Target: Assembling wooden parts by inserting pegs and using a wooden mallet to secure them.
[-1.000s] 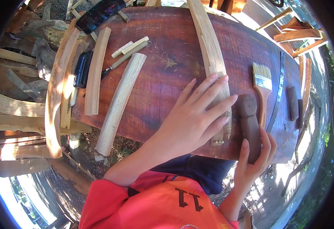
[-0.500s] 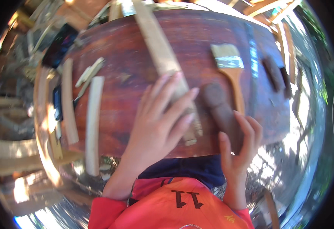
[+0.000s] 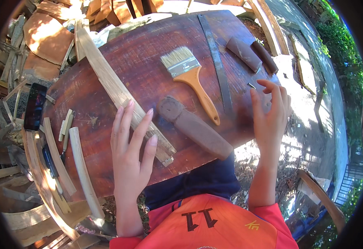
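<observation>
My left hand (image 3: 132, 153) is open, its fingers spread, with the fingertips over the lower part of a long pale wooden strip (image 3: 115, 89). Whether they press on it I cannot tell. My right hand (image 3: 271, 108) hovers open at the table's right edge, thumb and forefinger apart. Just beyond its fingertips lies a small dark piece (image 3: 251, 85). Between my hands rests a brown, matte bar (image 3: 202, 133) with a rounded end. Farther back is a flat paintbrush (image 3: 194, 79) with an orange handle and pale bristles. Beside it lies a narrow metal straightedge (image 3: 215, 58).
Two brown rolls (image 3: 243, 55) sit at the table's (image 3: 148, 58) far right. At its left lie a curved pale stick (image 3: 83, 166), thinner wood pieces (image 3: 59, 153), a dark-handled tool (image 3: 48, 159) and a black phone (image 3: 34, 106). Scrap boards (image 3: 50, 35) are piled beyond.
My view has turned, so the table's things sit farther left in it. My right hand has moved away from the brown bar toward the small dark piece. My left hand stays by the strip.
</observation>
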Demonstrator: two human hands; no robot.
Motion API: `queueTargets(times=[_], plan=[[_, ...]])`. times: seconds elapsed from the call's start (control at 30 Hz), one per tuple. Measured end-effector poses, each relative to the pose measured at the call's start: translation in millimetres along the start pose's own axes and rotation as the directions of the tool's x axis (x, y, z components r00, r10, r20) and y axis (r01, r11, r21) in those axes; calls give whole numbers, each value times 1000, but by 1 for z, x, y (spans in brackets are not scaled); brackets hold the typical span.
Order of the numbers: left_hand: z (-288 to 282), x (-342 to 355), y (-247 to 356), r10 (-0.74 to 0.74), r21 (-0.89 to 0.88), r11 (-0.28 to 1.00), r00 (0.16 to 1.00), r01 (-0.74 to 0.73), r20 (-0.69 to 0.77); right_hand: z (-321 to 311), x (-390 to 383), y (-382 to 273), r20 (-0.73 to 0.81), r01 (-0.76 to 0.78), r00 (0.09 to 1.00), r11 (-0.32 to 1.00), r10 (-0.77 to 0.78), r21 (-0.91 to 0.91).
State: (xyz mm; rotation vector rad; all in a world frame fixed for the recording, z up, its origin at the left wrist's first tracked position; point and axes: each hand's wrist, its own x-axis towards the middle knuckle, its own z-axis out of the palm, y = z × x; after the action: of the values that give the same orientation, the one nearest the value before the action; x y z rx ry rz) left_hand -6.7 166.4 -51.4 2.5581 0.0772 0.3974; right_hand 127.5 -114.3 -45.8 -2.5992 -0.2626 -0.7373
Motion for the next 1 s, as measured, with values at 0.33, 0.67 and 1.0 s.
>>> queueTargets(times=[0.33, 0.67, 1.0], plan=[[-2, 1, 12, 12, -44, 999, 999, -11, 36, 11, -1, 10, 79, -47, 996, 997, 41, 68], [-3, -3, 10, -58, -34, 998, 998, 57, -39, -42, -10, -53, 111, 66, 977, 754, -181, 654], [-21, -22, 28, 50, -307, 943, 966, -129, -252, -45, -45, -108, 95, 148, 887, 473, -452, 868]])
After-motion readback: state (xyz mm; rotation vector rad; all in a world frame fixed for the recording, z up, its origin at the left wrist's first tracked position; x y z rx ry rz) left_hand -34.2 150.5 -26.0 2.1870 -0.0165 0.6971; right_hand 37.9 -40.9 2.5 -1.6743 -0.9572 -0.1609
